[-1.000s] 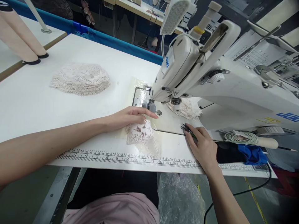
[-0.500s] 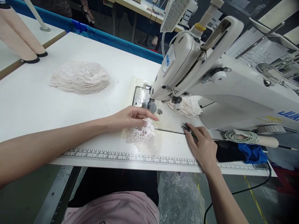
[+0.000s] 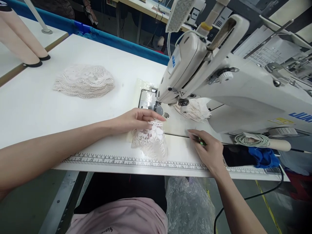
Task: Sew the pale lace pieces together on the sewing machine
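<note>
The left arm reaches in from the lower left across the white table [image 3: 36, 107], forearm bare and nearly level, wrist flat. The left hand [image 3: 135, 120] lies low, palm down, its fingers close together and almost straight, pointing right toward the metal plate [image 3: 146, 99] under the needle of the sewing machine [image 3: 219, 81]. The thumb is tucked beneath the fingers, and the upper edge of the lace piece [image 3: 149, 141] is pinched between them. The rest of the lace piece hangs loose toward the person, spread on the table just below the fingertips and reaching almost to the ruler [image 3: 109, 161] printed along the near edge. The right arm rises from the lower right, and the right hand [image 3: 211, 151] rests on the table in front of the machine's base, fingers curled around a small tool [image 3: 201, 142]. Only a bit of green shows, so what kind of tool it is cannot be told. The index finger stretches left along the table. The lace piece lies between the two hands, touching the left and apart from the right. A stack of lace [image 3: 84, 81] sits well off to the left, and more lace [image 3: 195, 110] is heaped behind the needle.
</note>
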A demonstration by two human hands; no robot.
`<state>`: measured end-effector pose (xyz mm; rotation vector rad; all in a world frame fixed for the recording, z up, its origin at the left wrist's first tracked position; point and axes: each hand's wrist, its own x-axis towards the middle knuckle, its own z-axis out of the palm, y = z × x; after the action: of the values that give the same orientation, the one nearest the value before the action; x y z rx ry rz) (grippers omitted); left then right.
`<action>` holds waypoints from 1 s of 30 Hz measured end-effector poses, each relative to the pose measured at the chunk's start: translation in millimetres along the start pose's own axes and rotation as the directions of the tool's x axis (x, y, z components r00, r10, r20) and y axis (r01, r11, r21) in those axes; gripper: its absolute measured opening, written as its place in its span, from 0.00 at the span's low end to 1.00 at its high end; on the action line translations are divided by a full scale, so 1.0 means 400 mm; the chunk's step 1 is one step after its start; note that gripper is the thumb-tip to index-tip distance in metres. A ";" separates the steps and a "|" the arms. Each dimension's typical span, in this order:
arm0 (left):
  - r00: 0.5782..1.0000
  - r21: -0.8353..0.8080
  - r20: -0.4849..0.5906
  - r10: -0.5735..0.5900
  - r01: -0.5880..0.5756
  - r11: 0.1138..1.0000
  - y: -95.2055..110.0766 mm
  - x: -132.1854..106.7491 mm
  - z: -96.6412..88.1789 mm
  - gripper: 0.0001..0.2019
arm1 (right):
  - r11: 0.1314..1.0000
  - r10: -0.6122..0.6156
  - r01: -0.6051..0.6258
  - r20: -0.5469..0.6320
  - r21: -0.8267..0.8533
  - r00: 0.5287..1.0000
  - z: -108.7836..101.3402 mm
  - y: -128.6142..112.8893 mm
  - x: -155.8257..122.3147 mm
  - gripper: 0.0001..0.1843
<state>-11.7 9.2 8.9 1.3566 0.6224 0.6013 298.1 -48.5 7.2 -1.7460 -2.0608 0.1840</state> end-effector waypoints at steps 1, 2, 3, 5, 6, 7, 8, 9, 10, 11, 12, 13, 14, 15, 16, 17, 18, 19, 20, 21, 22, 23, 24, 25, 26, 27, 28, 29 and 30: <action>1.000 -0.019 0.006 -0.002 0.002 1.000 0.004 0.000 -0.001 0.17 | 0.994 -0.001 -0.006 0.064 0.107 0.998 0.000 -0.020 0.006 0.19; 1.000 -0.042 0.014 -0.008 0.008 0.999 0.008 0.000 -0.001 0.18 | 0.977 -0.005 -0.022 0.126 0.210 0.992 0.001 -0.044 0.014 0.19; 1.000 -0.062 0.023 -0.016 0.017 0.998 0.014 -0.001 -0.002 0.19 | 0.952 -0.017 -0.034 0.163 0.305 0.987 0.004 -0.069 0.024 0.19; 0.999 -0.084 0.035 -0.013 0.016 0.996 0.026 -0.002 -0.005 0.19 | 0.871 -0.057 -0.059 0.219 0.487 0.974 0.016 -0.120 0.047 0.20; 0.999 -0.083 0.036 -0.004 0.007 0.997 0.032 -0.003 -0.007 0.18 | 0.816 -0.072 -0.102 0.274 0.570 0.959 0.024 -0.145 0.059 0.21; 0.999 -0.072 0.032 0.005 -0.003 0.997 0.038 -0.004 -0.010 0.17 | 0.760 -0.089 -0.158 0.342 0.630 0.935 0.032 -0.167 0.070 0.22; 1.000 -0.054 0.023 0.015 -0.014 0.998 0.044 -0.006 -0.014 0.17 | 0.711 -0.113 -0.208 0.402 0.671 0.909 0.039 -0.187 0.081 0.22; 1.000 -0.032 0.012 0.023 -0.022 0.999 0.050 -0.008 -0.020 0.17 | 0.675 -0.137 -0.242 0.441 0.697 0.887 0.045 -0.204 0.091 0.21; 1.000 -0.006 0.002 0.028 -0.028 1.000 0.056 -0.011 -0.025 0.16 | 0.649 -0.154 -0.257 0.455 0.716 0.877 0.050 -0.218 0.098 0.20; 0.999 0.025 -0.010 0.031 -0.031 0.999 0.063 -0.014 -0.031 0.16 | 0.631 -0.166 -0.260 0.454 0.731 0.875 0.052 -0.229 0.104 0.18; 0.999 0.066 -0.019 0.031 -0.030 0.997 0.071 -0.018 -0.036 0.16 | 0.617 -0.168 -0.257 0.443 0.744 0.880 0.052 -0.236 0.107 0.17; 0.999 0.113 -0.021 0.026 -0.023 0.993 0.079 -0.022 -0.041 0.16 | 0.603 -0.162 -0.255 0.429 0.756 0.889 0.050 -0.242 0.109 0.17; 1.000 0.158 -0.014 0.015 -0.013 0.987 0.087 -0.026 -0.045 0.17 | 0.590 -0.149 -0.260 0.419 0.765 0.896 0.047 -0.245 0.110 0.16; 1.000 0.198 0.004 -0.004 0.003 0.980 0.096 -0.031 -0.048 0.17 | 0.580 -0.136 -0.268 0.415 0.770 0.900 0.043 -0.246 0.110 0.16; 0.999 0.231 0.029 -0.030 0.022 0.973 0.103 -0.034 -0.049 0.19 | 0.570 -0.119 -0.274 0.408 0.774 0.905 0.039 -0.246 0.109 0.16; 0.996 0.259 0.057 -0.061 0.044 0.965 0.109 -0.038 -0.049 0.20 | 0.562 -0.104 -0.277 0.399 0.779 0.911 0.036 -0.246 0.107 0.16; 0.992 0.280 0.086 -0.090 0.063 0.958 0.113 -0.041 -0.049 0.22 | 0.556 -0.092 -0.277 0.389 0.784 0.917 0.033 -0.244 0.106 0.16; 0.988 0.297 0.107 -0.115 0.078 0.952 0.116 -0.043 -0.048 0.23 | 0.552 -0.084 -0.274 0.380 0.787 0.921 0.031 -0.243 0.104 0.15; 0.984 0.311 0.121 -0.134 0.090 0.946 0.117 -0.045 -0.046 0.24 | 0.551 -0.080 -0.268 0.370 0.790 0.926 0.029 -0.242 0.103 0.15; 0.982 0.320 0.126 -0.143 0.096 0.942 0.117 -0.046 -0.044 0.24 | 0.554 -0.075 -0.259 0.358 0.791 0.931 0.028 -0.241 0.101 0.14; 0.981 0.322 0.127 -0.144 0.096 0.942 0.117 -0.046 -0.042 0.24 | 0.562 -0.072 -0.248 0.346 0.789 0.936 0.026 -0.240 0.099 0.13; 0.981 0.322 0.129 -0.144 0.096 0.942 0.116 -0.047 -0.040 0.24 | 0.571 -0.073 -0.238 0.337 0.785 0.939 0.025 -0.239 0.098 0.13; 0.981 0.321 0.129 -0.145 0.097 0.942 0.116 -0.047 -0.038 0.24 | 0.577 -0.074 -0.228 0.328 0.784 0.942 0.025 -0.239 0.096 0.13; 0.980 0.322 0.129 -0.149 0.100 0.941 0.116 -0.047 -0.037 0.25 | 0.577 -0.077 -0.220 0.321 0.787 0.944 0.024 -0.239 0.094 0.13; 0.980 0.325 0.130 -0.153 0.104 0.940 0.116 -0.047 -0.035 0.25 | 0.572 -0.080 -0.214 0.313 0.792 0.946 0.024 -0.239 0.093 0.13; 0.979 0.328 0.129 -0.158 0.108 0.938 0.117 -0.047 -0.034 0.24 | 0.564 -0.083 -0.210 0.308 0.799 0.948 0.024 -0.239 0.092 0.12; 0.978 0.333 0.128 -0.164 0.113 0.936 0.118 -0.048 -0.033 0.24 | 0.555 -0.085 -0.207 0.302 0.806 0.949 0.025 -0.239 0.091 0.12; 0.978 0.337 0.126 -0.166 0.116 0.935 0.119 -0.048 -0.032 0.24 | 0.547 -0.086 -0.204 0.297 0.812 0.951 0.027 -0.238 0.090 0.12; 0.978 0.340 0.123 -0.168 0.117 0.933 0.120 -0.048 -0.032 0.24 | 0.542 -0.087 -0.202 0.293 0.816 0.952 0.029 -0.237 0.089 0.11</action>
<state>-35.9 10.0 56.3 1.6379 0.7144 0.2786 203.4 -30.8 40.4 -1.1702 -1.5965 1.3183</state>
